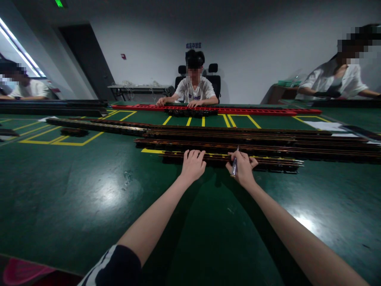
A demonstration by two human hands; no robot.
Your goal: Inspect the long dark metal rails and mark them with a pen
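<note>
My left hand (193, 167) rests over the nearest bundle of long thin dark strips (217, 158), its fingers stretched forward across them and not visibly gripping. In my right hand (244, 169) is a slim pen-like tool (234, 167) with a silvery, partly see-through body; its thin tip points up and away. This hand is at the same bundle, to the right of my left hand, and its fingers are closed around the tool. The exact kind of tool is too small to make out.
Longer stacks of dark strips (268, 149) lie just beyond, across the green table (89, 190). A red ladder-like rail (268, 111) runs along the far side, where a person (195, 89) sits. Two other people are at the sides. A pink basket (24, 272) stands below the left edge.
</note>
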